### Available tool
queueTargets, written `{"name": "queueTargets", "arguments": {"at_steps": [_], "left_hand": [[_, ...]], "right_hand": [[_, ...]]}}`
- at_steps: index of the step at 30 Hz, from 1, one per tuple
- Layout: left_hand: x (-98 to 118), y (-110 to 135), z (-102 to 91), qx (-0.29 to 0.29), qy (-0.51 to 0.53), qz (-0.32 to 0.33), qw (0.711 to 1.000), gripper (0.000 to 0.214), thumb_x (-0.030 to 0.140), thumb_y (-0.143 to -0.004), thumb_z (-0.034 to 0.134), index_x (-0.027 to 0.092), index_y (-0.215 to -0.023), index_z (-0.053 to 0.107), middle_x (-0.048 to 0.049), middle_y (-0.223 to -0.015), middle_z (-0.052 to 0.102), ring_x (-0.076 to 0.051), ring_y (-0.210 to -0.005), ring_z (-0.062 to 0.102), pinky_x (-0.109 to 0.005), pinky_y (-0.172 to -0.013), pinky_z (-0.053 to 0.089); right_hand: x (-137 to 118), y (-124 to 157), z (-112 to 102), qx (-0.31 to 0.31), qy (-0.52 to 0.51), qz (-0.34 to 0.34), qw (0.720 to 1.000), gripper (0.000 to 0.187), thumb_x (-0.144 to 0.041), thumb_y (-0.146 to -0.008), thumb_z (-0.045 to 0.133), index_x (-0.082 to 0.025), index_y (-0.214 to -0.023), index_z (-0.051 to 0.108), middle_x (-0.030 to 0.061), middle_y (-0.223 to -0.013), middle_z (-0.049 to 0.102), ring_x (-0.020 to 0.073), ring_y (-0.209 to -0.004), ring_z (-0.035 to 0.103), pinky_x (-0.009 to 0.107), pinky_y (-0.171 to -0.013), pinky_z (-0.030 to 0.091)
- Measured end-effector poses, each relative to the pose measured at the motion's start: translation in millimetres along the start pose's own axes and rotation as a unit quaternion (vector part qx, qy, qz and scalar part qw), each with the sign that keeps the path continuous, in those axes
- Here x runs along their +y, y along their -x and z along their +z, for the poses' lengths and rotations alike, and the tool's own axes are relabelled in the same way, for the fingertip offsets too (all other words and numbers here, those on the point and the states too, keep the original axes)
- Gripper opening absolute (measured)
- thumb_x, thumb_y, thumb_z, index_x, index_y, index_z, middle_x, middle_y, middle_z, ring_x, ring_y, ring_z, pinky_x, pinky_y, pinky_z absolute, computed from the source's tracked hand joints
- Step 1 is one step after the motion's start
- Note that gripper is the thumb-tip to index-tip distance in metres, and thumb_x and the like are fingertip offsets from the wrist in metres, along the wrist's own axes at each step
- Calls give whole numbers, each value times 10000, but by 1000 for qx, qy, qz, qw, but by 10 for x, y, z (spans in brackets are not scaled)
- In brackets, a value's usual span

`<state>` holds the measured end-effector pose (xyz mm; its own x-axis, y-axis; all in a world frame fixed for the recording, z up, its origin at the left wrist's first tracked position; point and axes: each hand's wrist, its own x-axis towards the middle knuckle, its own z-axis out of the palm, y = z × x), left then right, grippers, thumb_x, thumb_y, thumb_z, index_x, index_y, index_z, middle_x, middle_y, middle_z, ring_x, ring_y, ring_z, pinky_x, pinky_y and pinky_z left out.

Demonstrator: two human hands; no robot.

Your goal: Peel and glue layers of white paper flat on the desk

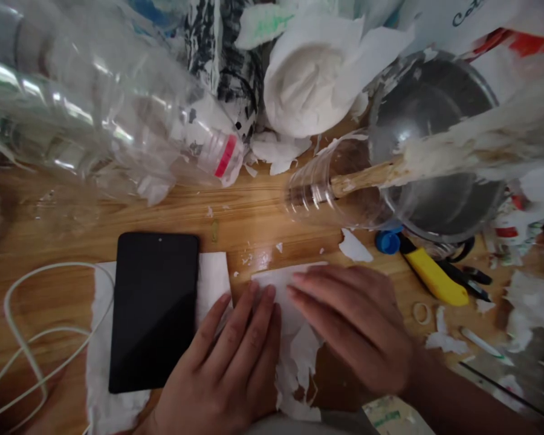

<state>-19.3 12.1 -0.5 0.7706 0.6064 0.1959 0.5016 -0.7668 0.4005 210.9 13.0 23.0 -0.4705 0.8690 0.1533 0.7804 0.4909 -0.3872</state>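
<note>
My left hand [229,362] and my right hand [353,323] both lie flat, fingers stretched out, pressing on a torn white sheet of paper [294,338] on the wooden table [172,211]. Neither hand holds anything. Left of my left hand lies a black phone [154,308], screen dark, resting on another white paper towel [102,368].
Empty clear plastic bottles [95,115] lie at the back left, one with a red cap ring. A cut clear bottle [326,187] with a stick, a metal bowl [439,139], crumpled tissue [312,78], a yellow utility knife [435,278], a blue cap [387,241] and a white cable [27,338] surround the spot.
</note>
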Motion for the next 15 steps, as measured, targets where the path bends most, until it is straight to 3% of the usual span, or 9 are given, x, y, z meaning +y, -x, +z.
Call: {"name": "queueTargets", "arguments": {"at_steps": [3,7,10,13,15], "left_hand": [[17,7,-34,1,9,-2,1000,361,96,-963,431,31,-1217,679,-196,-1360,639,-350,-1383,478,-494,-1230,229],[26,65,-176,18,-1,-2,1000,348,122,-958,470,48,-1224,680,-174,-1353,628,-320,-1366,493,-456,-1237,241],[-29,65,-282,57,-96,-126,986,479,224,-915,640,95,-1374,602,-198,-1431,552,-376,-1352,493,-532,-1199,312],[-124,3,-302,60,-173,-292,939,800,332,-852,738,82,-1534,402,-305,-1476,467,-521,-1321,472,-716,-1048,407],[-176,-44,-275,71,-171,-322,928,889,365,-837,750,84,-1567,328,-331,-1473,447,-568,-1305,460,-770,-975,432]], "right_hand": [[-214,58,41,-55,7,-2,998,419,-63,-997,375,-47,-1364,577,131,-1436,603,268,-1407,476,433,-1134,454],[-350,154,209,-107,73,24,991,473,-114,-994,347,-14,-1425,515,181,-1523,497,325,-1429,455,487,-1081,520],[-352,197,283,-110,101,15,989,506,-134,-996,321,5,-1458,470,195,-1546,459,336,-1432,449,491,-1077,527],[-349,192,297,-93,120,3,988,501,-83,-990,309,-2,-1453,482,192,-1545,459,328,-1439,442,484,-1110,502],[-369,171,291,-88,128,11,988,489,-57,-983,322,-4,-1431,511,190,-1527,484,324,-1422,467,473,-1105,511]]}}
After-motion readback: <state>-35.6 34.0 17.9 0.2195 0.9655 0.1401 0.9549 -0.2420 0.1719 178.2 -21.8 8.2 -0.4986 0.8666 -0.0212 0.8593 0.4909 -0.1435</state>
